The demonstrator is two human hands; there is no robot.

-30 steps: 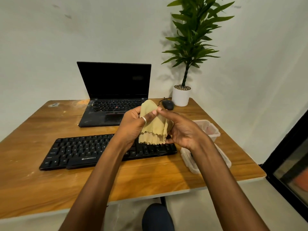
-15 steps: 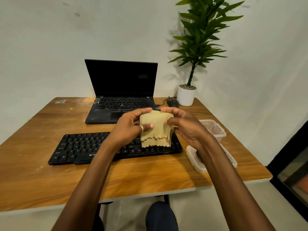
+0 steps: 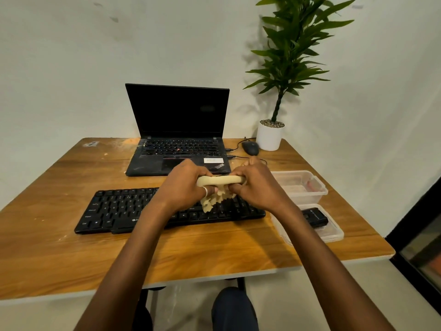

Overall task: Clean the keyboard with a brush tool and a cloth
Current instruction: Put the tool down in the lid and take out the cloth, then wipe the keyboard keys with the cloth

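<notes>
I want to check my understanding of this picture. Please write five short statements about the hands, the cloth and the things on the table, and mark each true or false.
1. The left hand and right hand both grip the cloth. True.
2. The laptop is closed. False: it is open, with a dark screen.
3. The mouse lies beside the white plant pot. True.
4. The cloth lies spread flat on the table. False: it is bunched between the hands.
5. The keyboard is white. False: it is black.
</notes>
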